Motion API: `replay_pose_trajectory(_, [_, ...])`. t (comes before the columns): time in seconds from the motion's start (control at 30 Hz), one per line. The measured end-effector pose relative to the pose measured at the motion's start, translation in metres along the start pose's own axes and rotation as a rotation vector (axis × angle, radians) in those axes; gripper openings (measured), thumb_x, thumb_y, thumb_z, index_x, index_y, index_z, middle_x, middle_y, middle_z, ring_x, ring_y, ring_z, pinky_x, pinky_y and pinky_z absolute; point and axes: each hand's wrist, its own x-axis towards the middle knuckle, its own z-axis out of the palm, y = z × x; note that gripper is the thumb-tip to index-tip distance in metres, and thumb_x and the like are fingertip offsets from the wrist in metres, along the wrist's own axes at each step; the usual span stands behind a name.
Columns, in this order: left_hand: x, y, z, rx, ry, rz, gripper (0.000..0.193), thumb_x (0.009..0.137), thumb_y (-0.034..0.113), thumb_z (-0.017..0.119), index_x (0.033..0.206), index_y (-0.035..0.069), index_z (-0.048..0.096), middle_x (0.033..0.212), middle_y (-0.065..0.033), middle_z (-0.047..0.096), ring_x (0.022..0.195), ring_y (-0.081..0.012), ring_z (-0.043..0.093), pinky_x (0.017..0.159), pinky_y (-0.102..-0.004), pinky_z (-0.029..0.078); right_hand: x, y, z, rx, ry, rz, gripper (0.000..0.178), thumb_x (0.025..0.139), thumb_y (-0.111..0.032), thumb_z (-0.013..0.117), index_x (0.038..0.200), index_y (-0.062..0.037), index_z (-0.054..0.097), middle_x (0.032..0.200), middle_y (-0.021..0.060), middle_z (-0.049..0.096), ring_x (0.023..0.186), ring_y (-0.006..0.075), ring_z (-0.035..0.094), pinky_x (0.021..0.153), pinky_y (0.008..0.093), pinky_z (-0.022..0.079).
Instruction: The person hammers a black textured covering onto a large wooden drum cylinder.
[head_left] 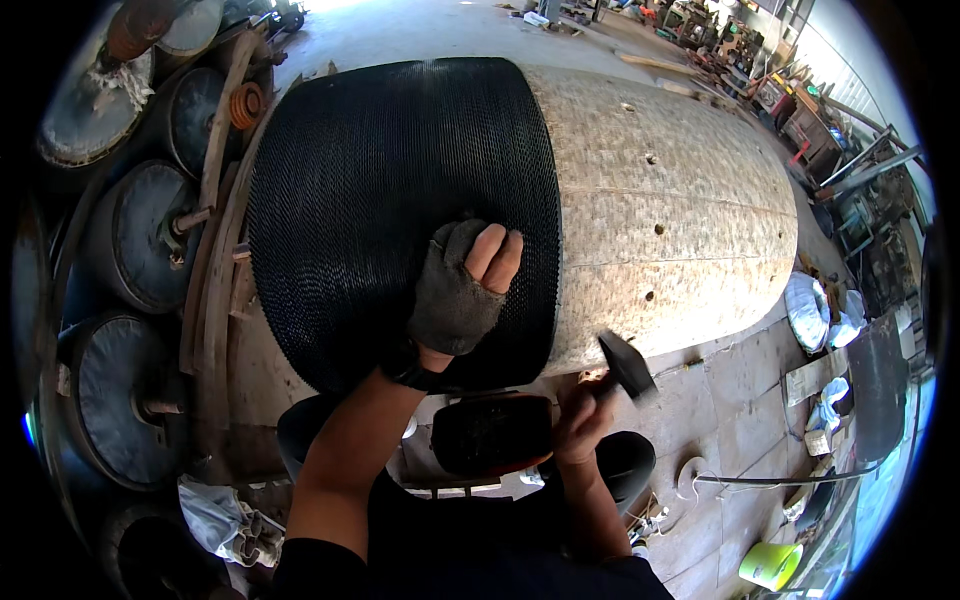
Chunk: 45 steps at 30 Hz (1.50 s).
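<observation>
A big drum lies across in front of me. Its left part is covered in black, finely toothed rows [390,150]; its right part is a bare, pale, mottled surface [670,180] with several small holes. My left hand [460,290], in a grey fingerless glove, rests on the black covering near its right edge. Its fingers are curled, and what they pinch, if anything, is hidden. Low in front of the drum, my right hand [585,418] grips a hammer, its dark head [628,367] raised beside the pale part and slightly blurred.
Between my knees is a dark open container [490,435]. Large round metal-ended rollers [145,400] and long wooden beams [215,220] line the left. On the right are white bags [806,312], a disc with a cord [690,478] and a lime-green bucket [770,566]. Clutter fills the far right.
</observation>
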Motion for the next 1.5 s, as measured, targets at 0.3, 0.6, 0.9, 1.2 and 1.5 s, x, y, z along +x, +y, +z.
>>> replay_pose_trajectory(0.3, [0.0,0.001,0.0,0.04,0.035,0.013,0.037,0.079,0.001,0.075,0.116,0.005,0.069,0.113,-0.0113,0.062,0.095,-0.0295,0.066,0.079,-0.0421,0.057,0.004,-0.013,-0.012,0.13,0.13,-0.195,0.034,0.108,-0.034,0.044,0.094,-0.0039,0.052,0.063,0.0008,0.051,0.052,0.0116,0.046,0.047,0.0272,0.035])
replay_pose_trajectory(0.6, [-0.004,0.0,0.004,0.056,0.045,0.003,0.037,0.079,0.001,0.075,0.116,0.006,0.068,0.113,-0.0107,0.061,0.097,-0.0301,0.065,0.081,-0.0445,0.056,0.001,-0.032,-0.014,0.083,0.048,-0.072,0.034,0.108,-0.033,0.043,0.097,-0.0028,0.054,0.07,0.0012,0.053,0.058,0.0105,0.049,0.053,0.0267,0.038])
replay_pose_trajectory(0.9, [-0.004,-0.001,0.006,0.069,0.047,-0.024,0.041,0.079,0.001,0.074,0.119,0.006,0.066,0.116,-0.0108,0.06,0.099,-0.0304,0.064,0.084,-0.0466,0.054,-0.005,-0.019,-0.015,-0.198,-0.06,-0.012,0.022,0.105,-0.019,0.047,0.095,0.0003,0.051,0.067,0.0128,0.057,0.056,0.0226,0.056,0.051,0.0387,0.042])
replay_pose_trajectory(1.2, [-0.001,0.0,0.001,0.031,0.008,-0.021,0.036,0.077,-0.001,0.073,0.112,0.004,0.07,0.112,-0.011,0.06,0.096,-0.0302,0.063,0.082,-0.0445,0.053,0.011,-0.009,-0.006,-0.372,-0.083,-0.002,0.019,0.104,-0.017,0.052,0.099,0.0013,0.055,0.07,0.0078,0.06,0.06,0.0187,0.06,0.052,0.039,0.045])
replay_pose_trajectory(1.5, [0.004,-0.003,0.001,0.06,-0.001,-0.029,0.033,0.079,0.0,0.072,0.112,0.003,0.07,0.108,-0.0103,0.059,0.094,-0.0288,0.062,0.081,-0.0444,0.052,0.017,-0.008,-0.004,-0.315,-0.097,0.157,0.026,0.106,-0.021,0.049,0.1,0.0042,0.051,0.067,0.0088,0.058,0.059,0.0162,0.056,0.051,0.036,0.043])
